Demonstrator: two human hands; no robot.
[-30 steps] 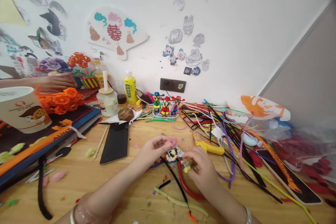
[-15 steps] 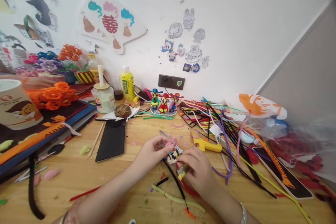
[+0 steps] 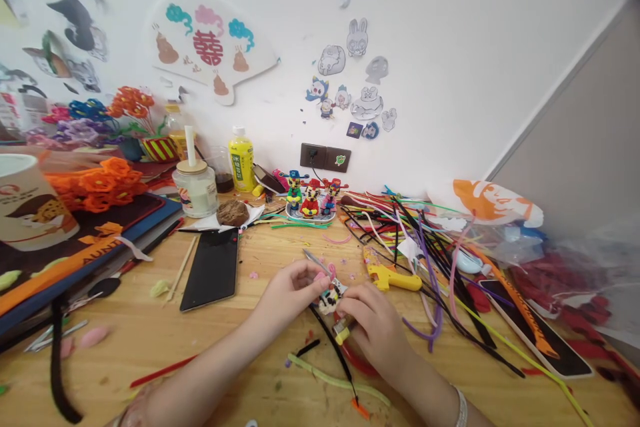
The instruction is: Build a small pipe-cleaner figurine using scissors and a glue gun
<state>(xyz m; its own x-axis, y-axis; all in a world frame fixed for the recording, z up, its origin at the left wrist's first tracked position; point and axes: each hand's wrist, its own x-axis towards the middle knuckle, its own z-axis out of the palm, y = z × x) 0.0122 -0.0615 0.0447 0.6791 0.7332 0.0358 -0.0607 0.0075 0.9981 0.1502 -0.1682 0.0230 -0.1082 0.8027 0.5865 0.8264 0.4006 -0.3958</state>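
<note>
My left hand [image 3: 300, 281] pinches a small figure [image 3: 329, 300] with a cream face, black details and a pink curl on top. It looks like twisted pipe cleaner. Close against its right side, my right hand [image 3: 373, 320] has its fingers closed round a small, short object with a yellow end [image 3: 342, 333], whose kind I cannot make out. A pointed metal blade [image 3: 314, 258] pokes out beyond my left fingers, and something red and curved [image 3: 361, 363] shows below my right hand. Both are partly hidden by the hands.
Behind stand three finished-looking figures on a tray [image 3: 310, 215]. A yellow glue gun [image 3: 393, 277] and a heap of pipe cleaners [image 3: 425, 247] lie right. To the left are a black phone [image 3: 210, 270], a candle jar [image 3: 196, 190], a yellow bottle [image 3: 242, 160] and a paper cup [image 3: 33, 203].
The view has shifted very slightly. Both hands keep their places at the figure; the yellow-ended object in my right hand has tilted a little.
</note>
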